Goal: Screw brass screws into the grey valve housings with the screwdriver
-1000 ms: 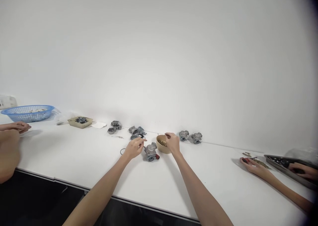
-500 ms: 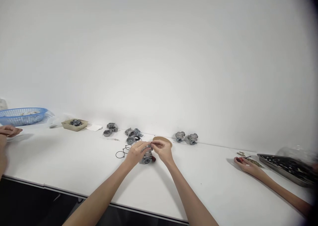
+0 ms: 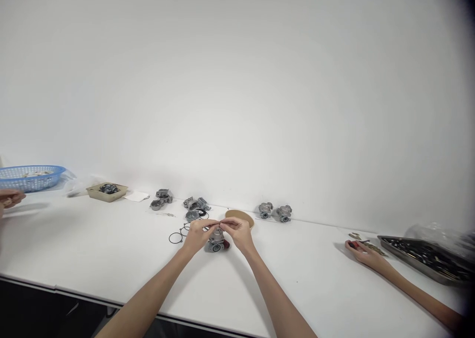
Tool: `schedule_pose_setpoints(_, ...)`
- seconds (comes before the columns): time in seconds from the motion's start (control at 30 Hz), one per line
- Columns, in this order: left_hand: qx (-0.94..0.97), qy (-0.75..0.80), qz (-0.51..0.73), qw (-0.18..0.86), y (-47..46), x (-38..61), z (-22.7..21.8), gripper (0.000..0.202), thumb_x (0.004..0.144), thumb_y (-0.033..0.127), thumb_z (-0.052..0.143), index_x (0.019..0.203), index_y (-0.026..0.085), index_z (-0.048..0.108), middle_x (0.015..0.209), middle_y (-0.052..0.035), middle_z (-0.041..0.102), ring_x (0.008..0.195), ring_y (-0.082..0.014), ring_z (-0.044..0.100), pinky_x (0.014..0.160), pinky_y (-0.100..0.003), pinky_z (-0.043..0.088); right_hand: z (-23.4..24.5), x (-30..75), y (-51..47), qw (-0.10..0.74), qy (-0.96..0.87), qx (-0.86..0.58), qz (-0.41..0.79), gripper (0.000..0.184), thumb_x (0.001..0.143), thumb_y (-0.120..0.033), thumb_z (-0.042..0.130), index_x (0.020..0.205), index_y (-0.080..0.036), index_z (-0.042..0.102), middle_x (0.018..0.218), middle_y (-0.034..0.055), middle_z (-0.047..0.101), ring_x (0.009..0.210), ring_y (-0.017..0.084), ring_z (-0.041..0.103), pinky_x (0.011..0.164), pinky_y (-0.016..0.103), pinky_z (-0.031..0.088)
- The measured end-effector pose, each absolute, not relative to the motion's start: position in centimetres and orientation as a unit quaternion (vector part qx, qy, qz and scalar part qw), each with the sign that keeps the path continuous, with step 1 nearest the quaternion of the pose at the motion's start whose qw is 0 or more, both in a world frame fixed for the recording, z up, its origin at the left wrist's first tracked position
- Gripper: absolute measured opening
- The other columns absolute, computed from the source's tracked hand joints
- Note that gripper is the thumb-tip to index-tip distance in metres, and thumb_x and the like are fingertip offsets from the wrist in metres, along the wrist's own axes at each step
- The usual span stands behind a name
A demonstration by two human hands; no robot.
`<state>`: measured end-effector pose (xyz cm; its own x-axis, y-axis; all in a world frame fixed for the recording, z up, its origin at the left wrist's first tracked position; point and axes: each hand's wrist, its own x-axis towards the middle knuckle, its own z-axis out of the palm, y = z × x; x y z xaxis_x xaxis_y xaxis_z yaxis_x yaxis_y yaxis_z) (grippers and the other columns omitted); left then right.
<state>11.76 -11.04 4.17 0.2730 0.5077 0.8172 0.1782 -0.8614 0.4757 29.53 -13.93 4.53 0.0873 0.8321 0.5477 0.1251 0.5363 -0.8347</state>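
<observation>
A small grey metal carburetor-like body (image 3: 215, 244) stands on the white table between my hands, with a red piece (image 3: 226, 244) at its right side. Above its top, the fingertips of my left hand (image 3: 198, 234) and my right hand (image 3: 238, 233) meet in a pinch. Whatever they pinch is too small to make out. The fingers partly hide the top of the metal body. Behind my right hand lies a round tan lid or dish (image 3: 240, 216). Thin black rubber rings (image 3: 175, 237) lie left of my left hand.
More grey metal bodies stand at the back, left (image 3: 162, 199) and right (image 3: 265, 210). A beige tray (image 3: 107, 195) and a blue basket (image 3: 33, 180) are on the left. Another person's hand (image 3: 365, 255) rests near a dark metal tray (image 3: 415, 261); a further hand (image 3: 11, 198) shows far left.
My fingertips have drawn together above the metal body, where my left hand was nearer its top before. The whole view has shifted slightly.
</observation>
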Motion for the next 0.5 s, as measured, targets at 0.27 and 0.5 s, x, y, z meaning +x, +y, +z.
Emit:
schedule_pose_setpoints(0.27,0.764,0.229,0.587,0.137,-10.0,11.2,3.7,0.013,0.090,0.026,0.066,0.092,0.023,0.079,0.090,-0.0021,0.080,0.078,-0.0197,0.076,0.071,-0.029,0.062,4.4,33.7,-12.2,0.622,-0.567,-0.537,0.060,0.029,0.079,-0.043,0.068,0.093,-0.019,0.077,0.097,0.0096,0.077,0.094,0.029,0.072,0.088,0.043,0.057)
schedule_pose_setpoints(0.5,0.804,0.181,0.560,0.089,-9.6,11.1,3.4,0.016,0.093,0.024,0.061,0.097,0.021,0.075,0.094,-0.0050,0.079,0.085,-0.0187,0.073,0.076,-0.031,0.060,5.6,32.1,-15.0,0.555,-0.686,-0.471,0.005,0.026,0.091,-0.039,0.058,0.097,-0.023,0.078,0.100,0.0080,0.076,0.087,0.024,0.071,0.073,0.033,0.057)
